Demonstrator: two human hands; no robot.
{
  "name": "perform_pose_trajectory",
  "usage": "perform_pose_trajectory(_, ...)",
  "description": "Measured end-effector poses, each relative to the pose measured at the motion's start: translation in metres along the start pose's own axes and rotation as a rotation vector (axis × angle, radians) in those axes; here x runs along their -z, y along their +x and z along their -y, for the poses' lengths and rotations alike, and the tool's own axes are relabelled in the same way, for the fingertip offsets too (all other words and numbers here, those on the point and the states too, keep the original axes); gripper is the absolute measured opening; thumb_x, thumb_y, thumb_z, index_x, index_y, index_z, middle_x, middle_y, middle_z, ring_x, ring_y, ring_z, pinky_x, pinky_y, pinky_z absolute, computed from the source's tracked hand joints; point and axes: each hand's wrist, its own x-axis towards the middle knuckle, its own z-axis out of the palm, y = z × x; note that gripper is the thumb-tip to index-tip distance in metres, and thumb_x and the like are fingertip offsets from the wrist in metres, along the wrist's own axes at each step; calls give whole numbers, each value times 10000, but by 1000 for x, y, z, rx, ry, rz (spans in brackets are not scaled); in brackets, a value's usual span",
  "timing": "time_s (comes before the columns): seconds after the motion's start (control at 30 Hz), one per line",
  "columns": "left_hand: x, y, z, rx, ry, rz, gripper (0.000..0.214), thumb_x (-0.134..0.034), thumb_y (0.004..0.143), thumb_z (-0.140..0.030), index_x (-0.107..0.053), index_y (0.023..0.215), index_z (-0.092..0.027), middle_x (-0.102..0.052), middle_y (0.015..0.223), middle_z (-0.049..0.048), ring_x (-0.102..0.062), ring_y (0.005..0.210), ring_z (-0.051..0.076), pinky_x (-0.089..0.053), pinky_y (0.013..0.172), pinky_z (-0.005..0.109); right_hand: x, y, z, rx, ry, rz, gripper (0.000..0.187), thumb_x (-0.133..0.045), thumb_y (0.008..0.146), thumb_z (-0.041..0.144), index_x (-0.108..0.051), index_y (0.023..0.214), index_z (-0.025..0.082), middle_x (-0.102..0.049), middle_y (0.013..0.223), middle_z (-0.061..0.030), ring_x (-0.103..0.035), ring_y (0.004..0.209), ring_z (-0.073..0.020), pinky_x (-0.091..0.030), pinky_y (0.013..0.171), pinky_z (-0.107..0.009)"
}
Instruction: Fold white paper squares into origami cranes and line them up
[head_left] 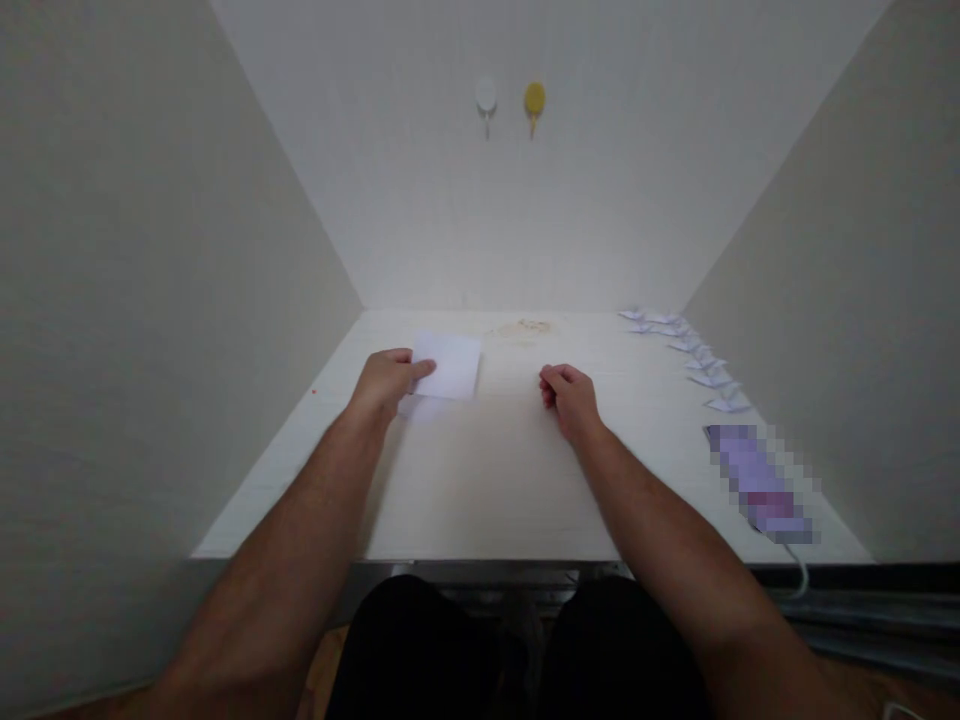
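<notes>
A square sheet of white paper is pinched in my left hand, with the thumb lying on top of its left edge. Just below it, part of another white paper shows on the table, partly covered by the sheet and my hand. Across the table, to the right of the sheet and apart from it, my right hand is closed with curled fingers. I see nothing in that hand.
Several folded white paper pieces line the right edge of the white table. Nearer me lies a blurred-out, phone-like device with a cable. White and yellow hooks are on the back wall; side walls flank the table.
</notes>
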Motion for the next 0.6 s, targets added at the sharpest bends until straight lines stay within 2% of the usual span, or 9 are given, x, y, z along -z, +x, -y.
perform_pose_trajectory(0.07, -28, -6, -7, 61, -293, 138, 216, -761, 588, -310, -601, 649, -178, -608, 604, -12, -518, 513, 120, -405, 526, 265, 1, 0, 5, -5, -4, 29, 333, -742, 694, 508, -626, 685, 196, -622, 629, 11, -466, 475, -75, -358, 421, -216)
perform_pose_trajectory(0.13, -57, -12, -11, 82, -483, 234, 240, -792, 540, -278, -631, 673, -160, -665, 668, 16, -589, 583, 137, -471, 591, 278, 4, 1, 9, -16, -9, 88, 359, -739, 694, 541, -667, 720, 191, -678, 722, -22, -522, 532, -86, -395, 447, -213)
perform_pose_trajectory(0.2, -81, -17, -11, 105, -570, 331, 276, -815, 527, -281, -671, 715, -138, -708, 735, 54, -639, 652, 165, -514, 660, 307, 6, 3, 9, -24, -31, 140, 366, -763, 673, 542, -689, 754, 193, -696, 774, -26, -562, 583, -103, -430, 477, -220)
perform_pose_trajectory(0.27, -99, -20, -8, 107, -591, 400, 319, -837, 523, -302, -696, 748, -126, -722, 755, 72, -660, 678, 187, -534, 698, 337, 8, 5, 6, -26, -84, 148, 355, -795, 642, 521, -676, 721, 195, -643, 672, 3, -539, 554, -109, -422, 476, -230)
perform_pose_trajectory(0.33, -108, -21, -4, 91, -548, 407, 334, -846, 530, -340, -701, 747, -132, -715, 735, 67, -661, 670, 198, -543, 702, 360, 9, 6, 2, -1, -161, 120, 330, -797, 647, 487, -643, 662, 196, -591, 601, 21, -502, 523, -106, -400, 475, -237)
perform_pose_trajectory(0.4, -112, -21, -1, 60, -472, 359, 307, -831, 557, -375, -678, 711, -158, -695, 708, 45, -654, 665, 198, -544, 689, 360, 9, 6, -1, 26, -232, 86, 309, -784, 666, 458, -619, 630, 199, -568, 576, 25, -476, 511, -104, -379, 475, -239)
perform_pose_trajectory(0.6, -109, -24, 4, -10, -269, 219, 286, -764, 665, -391, -563, 615, -194, -628, 657, 16, -637, 694, 192, -509, 624, 310, 9, 4, 0, 44, -296, 72, 281, -768, 684, 426, -616, 629, 196, -568, 579, 14, -460, 516, -108, -330, 460, -239)
